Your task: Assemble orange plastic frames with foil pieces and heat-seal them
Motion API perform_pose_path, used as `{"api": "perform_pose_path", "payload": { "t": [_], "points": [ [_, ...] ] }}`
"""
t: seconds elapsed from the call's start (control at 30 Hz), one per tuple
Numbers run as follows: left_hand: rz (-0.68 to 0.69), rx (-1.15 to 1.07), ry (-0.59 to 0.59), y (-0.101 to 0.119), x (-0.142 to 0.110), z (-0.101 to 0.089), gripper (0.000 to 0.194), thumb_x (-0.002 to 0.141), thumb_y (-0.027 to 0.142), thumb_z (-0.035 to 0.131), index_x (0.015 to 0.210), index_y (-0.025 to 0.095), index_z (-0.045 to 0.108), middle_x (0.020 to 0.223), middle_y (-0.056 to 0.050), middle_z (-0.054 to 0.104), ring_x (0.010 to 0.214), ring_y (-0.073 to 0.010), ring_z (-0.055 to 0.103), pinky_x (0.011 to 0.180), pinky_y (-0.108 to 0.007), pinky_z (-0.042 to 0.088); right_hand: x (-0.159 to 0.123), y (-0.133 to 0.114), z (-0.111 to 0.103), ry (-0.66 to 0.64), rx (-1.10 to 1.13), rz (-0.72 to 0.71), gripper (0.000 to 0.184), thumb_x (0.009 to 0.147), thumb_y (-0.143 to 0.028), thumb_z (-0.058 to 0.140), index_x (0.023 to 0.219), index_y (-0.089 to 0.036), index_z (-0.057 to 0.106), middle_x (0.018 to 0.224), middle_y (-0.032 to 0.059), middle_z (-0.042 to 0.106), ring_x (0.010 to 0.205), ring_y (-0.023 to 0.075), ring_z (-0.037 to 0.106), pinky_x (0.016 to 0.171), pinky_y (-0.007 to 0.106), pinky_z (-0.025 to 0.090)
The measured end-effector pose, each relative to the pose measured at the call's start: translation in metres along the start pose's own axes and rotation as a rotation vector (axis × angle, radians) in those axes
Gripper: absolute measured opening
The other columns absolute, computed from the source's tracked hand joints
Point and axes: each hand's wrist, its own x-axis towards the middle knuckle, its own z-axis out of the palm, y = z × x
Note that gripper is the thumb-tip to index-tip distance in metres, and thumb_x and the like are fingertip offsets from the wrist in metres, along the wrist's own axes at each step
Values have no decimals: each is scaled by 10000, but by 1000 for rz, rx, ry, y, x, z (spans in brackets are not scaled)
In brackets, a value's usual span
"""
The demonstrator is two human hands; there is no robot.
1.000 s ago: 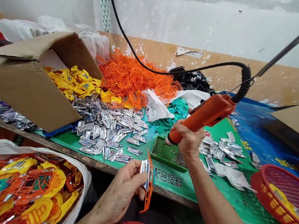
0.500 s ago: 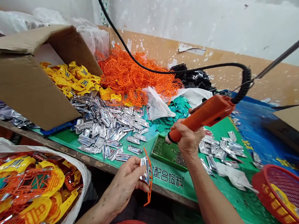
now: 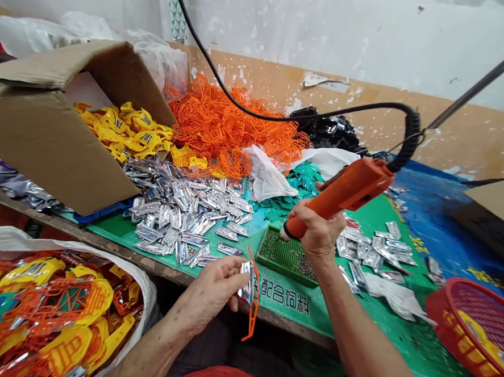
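My left hand (image 3: 218, 291) pinches a silver plastic piece (image 3: 247, 282) together with an orange lattice frame (image 3: 253, 311), held edge-on in front of the table edge. My right hand (image 3: 320, 232) is wrapped round an orange electric screwdriver (image 3: 341, 197), which hangs from a black cable and tilts down to the left. Its tip is over a green perforated tray (image 3: 280, 253) with small dark screws at its right end; whether it touches the screws I cannot tell. Left of the tray lies a heap of silver pieces (image 3: 182, 207).
A cardboard box (image 3: 67, 137) with yellow parts (image 3: 131, 127) stands at the left, orange frames (image 3: 230, 124) piled behind. At front left is a white sack (image 3: 146, 284) of assembled parts. A red basket (image 3: 452, 326) stands at the right. The black cable (image 3: 260, 116) crosses above the table.
My left hand has shifted and turned the silver piece and orange frame slightly. My right hand keeps the screwdriver over the tray, almost still. The view has moved a little.
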Motion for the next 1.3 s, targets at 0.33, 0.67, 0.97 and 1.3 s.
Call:
{"api": "perform_pose_path", "payload": {
  "t": [0.33,0.67,0.97,1.3],
  "points": [
    [-23,231,73,8,5,5,178,789,345,548,735,176,555,439,90,463,354,-59,341,354,-173,226,0,-57,-5,-51,192,11,237,587,-137,694,799,-169,591,574,-47,582,461,131,555,466,293,476],
    [74,273,112,2,5,11,149,779,297,549,679,194,509,442,85,450,376,-78,372,382,-193,261,-58,-107,0,-304,289,96,255,698,-106,630,913,-243,624,654,-25,600,574,133,582,585,317,515],
    [128,270,131,-5,8,11,129,762,284,553,688,181,527,511,60,492,446,-89,414,438,-201,287,-66,-105,6,-307,305,148,400,680,-93,646,1039,-265,604,652,-32,621,565,139,591,583,321,508],
    [131,264,131,-6,8,13,133,771,289,538,697,180,526,540,50,519,477,-101,446,468,-211,298,-70,-100,9,-277,234,156,483,650,-137,675,1104,-270,578,628,-46,617,547,144,571,577,334,497]
  ]
}}
